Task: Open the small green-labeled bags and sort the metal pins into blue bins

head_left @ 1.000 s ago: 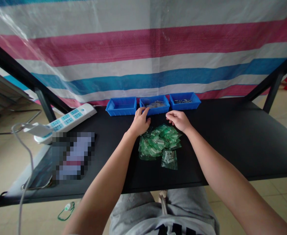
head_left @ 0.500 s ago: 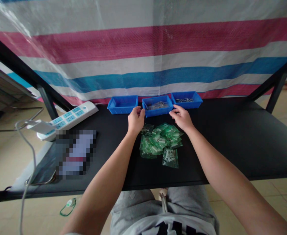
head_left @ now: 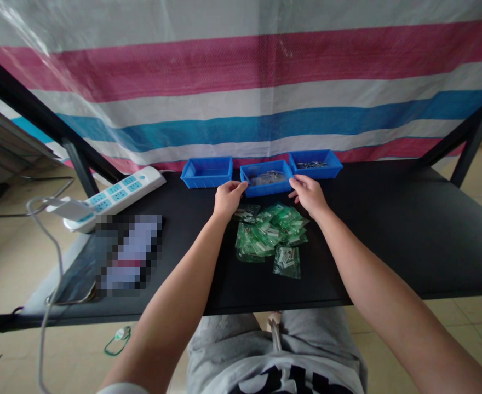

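Note:
The middle blue bin [head_left: 270,189] stands on the black table, holding small clear-looking and metallic pieces. My left hand [head_left: 227,199] pinches its left front corner between thumb and fingers. At the opposite corner, my right hand [head_left: 310,196] grips the bin's right side, with its lower fingers curled. Just below the bin lies a pile of small green-tinted plastic bags [head_left: 261,235] with white and metallic parts inside. One such bag [head_left: 287,262] lies apart at the near side of the pile. A darker bag [head_left: 247,213] sits by my left wrist.
A blue bin [head_left: 207,179] with nothing visible inside stands at left, and another blue bin [head_left: 317,171] with metal pins or screws at right. A white power strip [head_left: 115,198] with a plugged-in charger and cable [head_left: 44,284] lies left, near a blurred-out object [head_left: 130,254]. Striped sheeting [head_left: 241,98] hangs behind.
Both hands have closed in on the front corners of the middle bin. That bin has shifted slightly toward me relative to its neighbours. The bags have stayed put.

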### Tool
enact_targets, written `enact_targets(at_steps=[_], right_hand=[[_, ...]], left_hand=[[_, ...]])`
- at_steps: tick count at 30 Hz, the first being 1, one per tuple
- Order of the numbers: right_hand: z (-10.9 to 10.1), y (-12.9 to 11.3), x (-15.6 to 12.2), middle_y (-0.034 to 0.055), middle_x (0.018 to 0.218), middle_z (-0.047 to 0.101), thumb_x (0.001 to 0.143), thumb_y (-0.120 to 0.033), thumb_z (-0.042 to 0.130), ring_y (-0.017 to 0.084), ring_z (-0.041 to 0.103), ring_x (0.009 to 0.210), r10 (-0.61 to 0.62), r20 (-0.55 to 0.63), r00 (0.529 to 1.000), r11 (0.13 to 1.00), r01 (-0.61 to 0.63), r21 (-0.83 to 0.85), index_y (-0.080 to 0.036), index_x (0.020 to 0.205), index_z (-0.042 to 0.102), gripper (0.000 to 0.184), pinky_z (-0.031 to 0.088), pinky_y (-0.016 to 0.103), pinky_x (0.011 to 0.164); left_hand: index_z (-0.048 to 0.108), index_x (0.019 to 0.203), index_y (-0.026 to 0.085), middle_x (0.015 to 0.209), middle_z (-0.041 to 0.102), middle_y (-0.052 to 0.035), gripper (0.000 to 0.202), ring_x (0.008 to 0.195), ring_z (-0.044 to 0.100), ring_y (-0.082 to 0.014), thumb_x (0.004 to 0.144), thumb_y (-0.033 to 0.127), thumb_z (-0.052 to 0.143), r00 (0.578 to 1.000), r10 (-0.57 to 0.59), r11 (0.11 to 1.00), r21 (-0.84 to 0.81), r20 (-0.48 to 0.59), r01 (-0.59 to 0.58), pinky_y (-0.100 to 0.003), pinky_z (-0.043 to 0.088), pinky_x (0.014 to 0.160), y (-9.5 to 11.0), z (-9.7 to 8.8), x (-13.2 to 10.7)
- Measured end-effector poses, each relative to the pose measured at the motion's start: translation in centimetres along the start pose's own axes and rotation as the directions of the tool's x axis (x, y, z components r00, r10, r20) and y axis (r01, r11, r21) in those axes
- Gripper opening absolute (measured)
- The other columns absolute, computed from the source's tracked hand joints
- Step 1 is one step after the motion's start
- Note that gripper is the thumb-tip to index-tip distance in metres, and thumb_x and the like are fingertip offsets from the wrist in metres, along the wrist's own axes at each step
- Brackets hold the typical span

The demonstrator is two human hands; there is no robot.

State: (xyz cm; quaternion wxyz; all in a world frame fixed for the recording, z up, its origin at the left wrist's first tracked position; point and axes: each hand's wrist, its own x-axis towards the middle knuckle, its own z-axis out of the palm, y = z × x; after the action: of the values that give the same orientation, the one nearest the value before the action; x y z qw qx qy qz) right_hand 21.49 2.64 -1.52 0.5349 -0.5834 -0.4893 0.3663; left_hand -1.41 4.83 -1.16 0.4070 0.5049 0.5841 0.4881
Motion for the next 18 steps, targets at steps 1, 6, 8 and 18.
enact_targets(at_steps=[1,6,8,18], right_hand=[[0.0,0.1,0.0,0.0048,0.078,0.067,0.072,-0.056,0.066,0.014,0.064,0.054,-0.010,0.005,1.000,1.000,0.010,-0.016,-0.015,0.100,0.064,0.050,0.041,0.020,0.036],[-0.2,0.4,0.1,0.0045,0.073,0.066,0.073,-0.053,0.064,0.018,0.065,0.058,-0.041,-0.015,0.999,0.997,0.039,-0.070,-0.014,0.094,0.069,0.044,0.042,0.022,0.037],[-0.3,0.6,0.1,0.0035,0.068,0.066,0.073,-0.051,0.065,0.020,0.064,0.060,-0.070,-0.037,0.997,0.994,0.066,-0.090,-0.015,0.091,0.071,0.040,0.042,0.024,0.040],[-0.7,-0.8,-0.4,-0.0008,0.063,0.063,0.055,-0.032,0.076,0.011,0.050,0.048,-0.060,0.015,0.998,0.991,0.058,0.120,-0.014,0.077,0.064,0.031,0.040,0.025,0.045]], left_hand=[[0.068,0.073,0.015,0.067,0.065,-0.0013,0.037,0.064,0.059,-0.0140,0.064,0.049,0.074,1.000,-0.011,0.999,-0.043,0.018,0.012,-0.026,0.049,0.065,0.1,0.0,0.0],[0.063,0.066,0.014,0.060,0.059,0.0021,0.030,0.059,0.055,-0.0105,0.057,0.038,0.079,0.994,-0.059,0.971,-0.225,0.095,0.080,-0.025,0.048,0.063,0.5,0.0,-0.1],[0.063,0.066,0.014,0.059,0.058,0.0029,0.029,0.058,0.054,-0.0096,0.055,0.036,0.080,0.992,-0.056,0.964,-0.251,0.110,0.082,-0.024,0.047,0.063,0.5,-0.1,-0.2],[0.058,0.071,0.016,0.072,0.064,0.0026,0.040,0.070,0.058,-0.0112,0.046,0.030,0.085,0.963,0.097,0.945,-0.328,0.252,-0.009,-0.027,0.047,0.075,1.2,-1.7,-0.7]])
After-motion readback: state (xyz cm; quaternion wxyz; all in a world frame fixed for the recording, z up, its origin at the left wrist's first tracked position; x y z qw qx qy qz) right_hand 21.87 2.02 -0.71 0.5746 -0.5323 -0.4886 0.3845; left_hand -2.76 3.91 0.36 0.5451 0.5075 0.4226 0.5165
